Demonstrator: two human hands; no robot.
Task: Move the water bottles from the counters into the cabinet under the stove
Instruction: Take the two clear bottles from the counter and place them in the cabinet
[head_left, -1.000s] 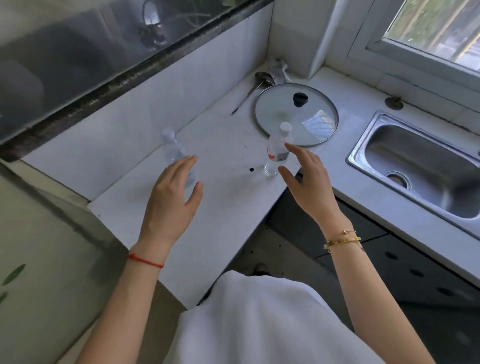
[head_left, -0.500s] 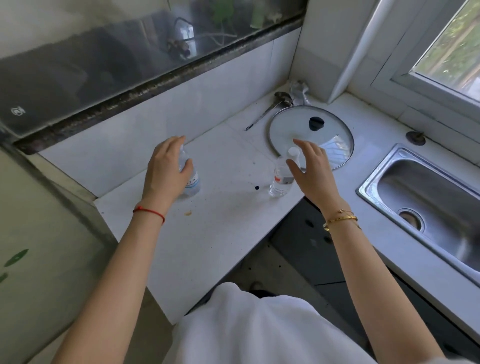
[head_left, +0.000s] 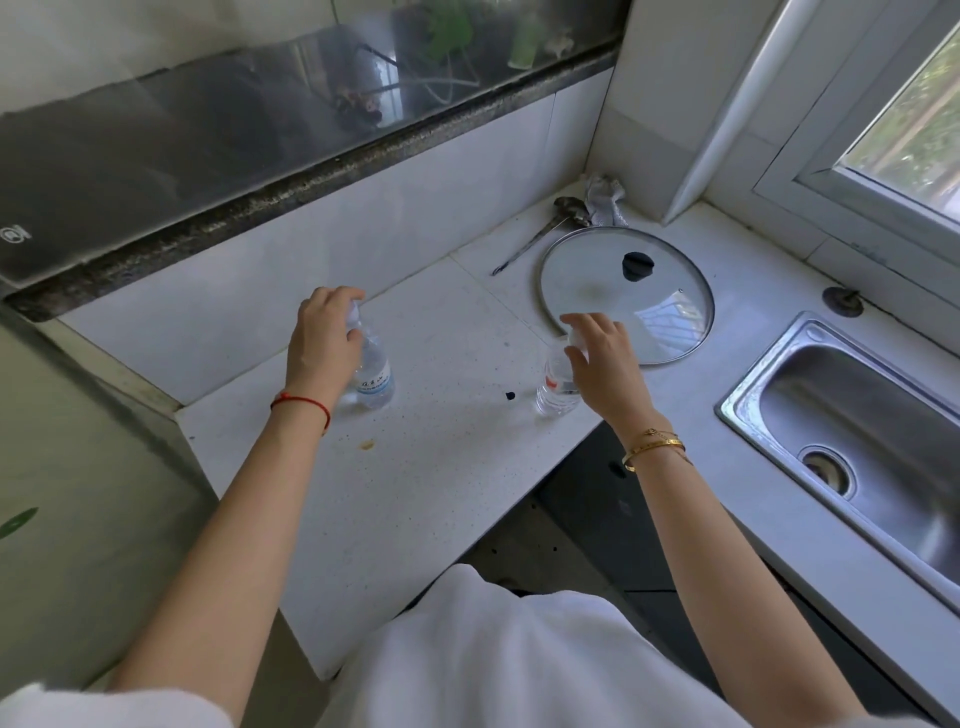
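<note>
Two small clear water bottles stand upright on the white counter (head_left: 415, 493). The left bottle (head_left: 375, 382) has a blue-and-white label; my left hand (head_left: 324, 345) is wrapped around its neck and cap. The right bottle (head_left: 555, 389) has a red-and-white label and stands near the counter's inner corner edge; my right hand (head_left: 602, 371) covers its cap and upper part, fingers curled on it. The cabinet under the stove is out of sight.
A glass pot lid (head_left: 631, 293) with a black knob lies flat just behind the right bottle. A ladle (head_left: 540, 234) and a crumpled cloth (head_left: 602, 200) sit in the back corner. A steel sink (head_left: 862, 441) is at the right. Dark cabinet fronts (head_left: 613, 509) lie below.
Both hands reached forward from open hovering poses and closed on the tops of the two bottles. The bottles still stand where they were on the counter.
</note>
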